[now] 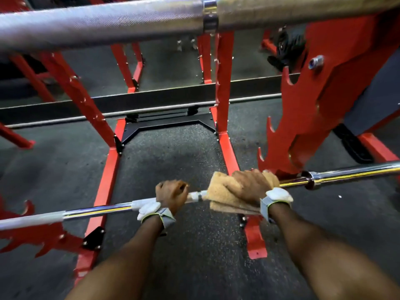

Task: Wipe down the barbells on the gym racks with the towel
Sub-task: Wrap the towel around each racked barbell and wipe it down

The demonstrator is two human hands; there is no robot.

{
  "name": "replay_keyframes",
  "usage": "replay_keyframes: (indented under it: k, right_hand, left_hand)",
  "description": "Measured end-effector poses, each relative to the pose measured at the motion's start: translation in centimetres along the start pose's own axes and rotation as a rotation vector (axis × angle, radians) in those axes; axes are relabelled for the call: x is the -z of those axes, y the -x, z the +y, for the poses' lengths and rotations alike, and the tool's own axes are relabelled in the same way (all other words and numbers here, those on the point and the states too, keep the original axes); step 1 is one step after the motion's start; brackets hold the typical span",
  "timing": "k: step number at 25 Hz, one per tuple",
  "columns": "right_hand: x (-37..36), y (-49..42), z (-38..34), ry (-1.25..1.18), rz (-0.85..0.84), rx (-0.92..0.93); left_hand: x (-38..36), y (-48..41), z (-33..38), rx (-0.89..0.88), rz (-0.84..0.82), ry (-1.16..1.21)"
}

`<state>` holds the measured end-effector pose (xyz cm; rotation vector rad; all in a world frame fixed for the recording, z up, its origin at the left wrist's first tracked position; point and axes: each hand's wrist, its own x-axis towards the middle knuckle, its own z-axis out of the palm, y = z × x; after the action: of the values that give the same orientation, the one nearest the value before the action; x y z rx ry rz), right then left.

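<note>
Long chrome steel barbell (97, 211) is lying across red steel rack (303, 126), running 8 to 3 o'clock. Left hand (172, 194) is gripping the bare shaft. Right hand (249, 185), at its 3 o'clock, is clamping soft tan terry towel (218, 191) round it. Bar is looking heavy, rigid, slick; towel limp, so wrap it.

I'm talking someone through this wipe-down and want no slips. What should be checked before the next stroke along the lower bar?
1. The towel is wrapped over the lower barbell: ok.
2. The right hand grips the towel against the bar: ok.
3. The left hand grips the bare bar beside the towel to steady it: ok.
4. Room to stroke right: probably not ok. The red rack and the bar's collar sit just past the right hand.
5. The bar is seated in the rack hooks: cannot tell.
6. Head clearance under the upper barbell: cannot tell.
</note>
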<state>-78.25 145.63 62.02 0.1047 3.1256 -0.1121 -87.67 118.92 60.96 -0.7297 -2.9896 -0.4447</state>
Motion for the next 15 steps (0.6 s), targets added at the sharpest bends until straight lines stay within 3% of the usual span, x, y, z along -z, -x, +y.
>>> replay_keyframes:
  k: [4,7,10,13,15]
  right_hand:
    - [0.0,-0.8,-4.2,0.027,0.052,-0.119]
    - [-1.3,-1.0,-7.5,0.033,0.158,0.018]
    - [-0.6,-0.8,-4.0,0.062,0.041,0.114]
    - [0.4,0.8,0.3,0.144,0.018,0.026]
    - [0.4,0.3,-0.6,0.136,-0.054,-0.044]
  left_hand:
    - [-0.4,1.0,-0.3,-0.068,-0.084,-0.197]
    - [-0.7,0.7,0.3,-0.040,-0.054,-0.189]
    - [-0.8,0.7,-0.2,-0.051,-0.028,-0.185]
    - [-0.9,1.3,-0.2,-0.096,0.042,-0.154]
    - [-0.8,1.3,-0.6,-0.093,0.033,-0.121]
